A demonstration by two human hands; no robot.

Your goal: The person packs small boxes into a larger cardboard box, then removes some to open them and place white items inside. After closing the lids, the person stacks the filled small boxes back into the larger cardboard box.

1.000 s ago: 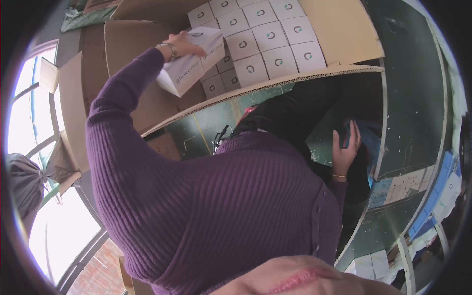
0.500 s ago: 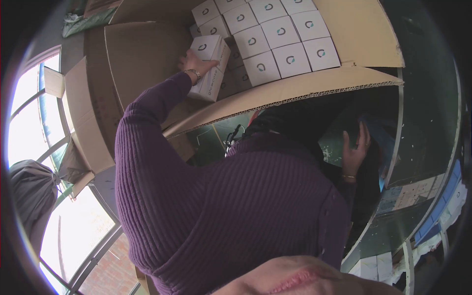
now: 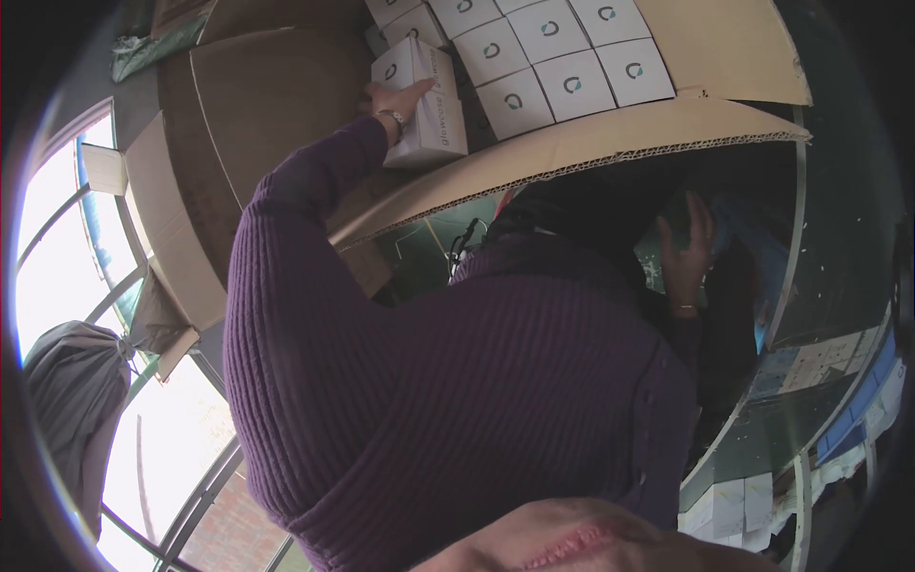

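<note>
My left hand grips a pair of white glucose boxes, thumb across the top and fingers round the far left side. They sit in the open cardboard carton, just left of neat rows of white boxes with a dark and teal ring mark. Dark lettering runs along the side of the held pair. My right hand is low beside my body, below the carton's near edge. Its fingers are spread and it holds nothing.
The carton's near flap bends toward me, and a side flap stands at the right. A green surface with a pale edge lies to my right. More white boxes are at the lower right. A grey tied sack hangs by the left window.
The view has shifted, so the carton appears higher. The held boxes have turned, their near end swinging right and showing more of the lettered side. My right hand appears higher, fingers more bent.
</note>
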